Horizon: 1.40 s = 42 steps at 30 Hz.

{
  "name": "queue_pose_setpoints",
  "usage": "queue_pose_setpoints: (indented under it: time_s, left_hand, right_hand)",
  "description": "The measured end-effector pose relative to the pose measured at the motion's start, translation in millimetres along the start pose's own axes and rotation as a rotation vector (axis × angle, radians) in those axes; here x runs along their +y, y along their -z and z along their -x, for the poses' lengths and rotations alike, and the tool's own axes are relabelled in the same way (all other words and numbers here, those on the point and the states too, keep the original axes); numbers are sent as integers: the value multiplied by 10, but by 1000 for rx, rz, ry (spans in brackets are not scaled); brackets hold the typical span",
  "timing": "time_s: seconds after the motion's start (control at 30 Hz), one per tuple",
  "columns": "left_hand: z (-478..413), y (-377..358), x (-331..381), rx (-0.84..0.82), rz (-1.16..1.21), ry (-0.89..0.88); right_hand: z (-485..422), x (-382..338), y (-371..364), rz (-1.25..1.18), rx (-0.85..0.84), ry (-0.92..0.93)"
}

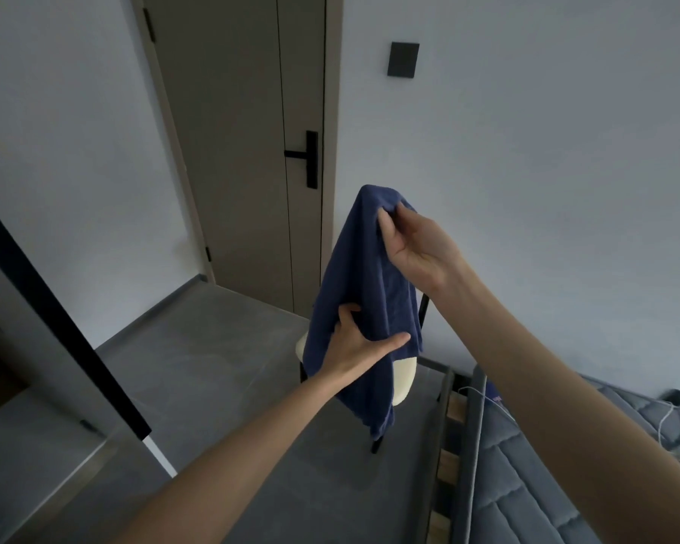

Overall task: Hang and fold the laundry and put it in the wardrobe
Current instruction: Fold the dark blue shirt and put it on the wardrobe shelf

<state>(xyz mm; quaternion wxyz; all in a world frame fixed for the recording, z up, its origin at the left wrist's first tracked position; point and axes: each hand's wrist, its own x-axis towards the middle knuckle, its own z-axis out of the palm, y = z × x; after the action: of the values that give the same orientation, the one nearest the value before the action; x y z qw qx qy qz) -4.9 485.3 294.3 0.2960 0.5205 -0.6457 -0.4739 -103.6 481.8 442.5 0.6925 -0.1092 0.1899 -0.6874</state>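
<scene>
A grey floor (213,367) and pale walls (546,151) fill the room, with a closed door (244,151) at 12 o'clock and a quilted grey bed (566,484) at 4 o'clock. In the middle, off the floor, hangs the blue garment (366,276): the right hand (417,249) pinches its top at 1 o'clock, and the left hand (356,343) grips its lower part, thumb laid across the front. The cloth hides most of a cream-seated chair (403,380) behind it, and a white cable (672,422) lies on the bed.
</scene>
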Motion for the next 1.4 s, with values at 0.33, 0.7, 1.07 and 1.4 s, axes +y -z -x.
queue_pose_setpoints:
  time_s: [0.33, 0.7, 1.07, 1.4]
  left_hand:
    - [-62, 581, -282, 127, -163, -66]
    - [-130, 980, 211, -137, 432, 330]
    - [-174, 724, 330, -31, 871, 524]
    - [8, 618, 484, -50, 1108, 564]
  right_hand:
    - [-154, -95, 158, 11, 39, 58]
    - [-396, 156, 1198, 812, 306, -197]
    - [176, 499, 1357, 1592, 329, 286]
    - [362, 1219, 1485, 1613, 302, 223]
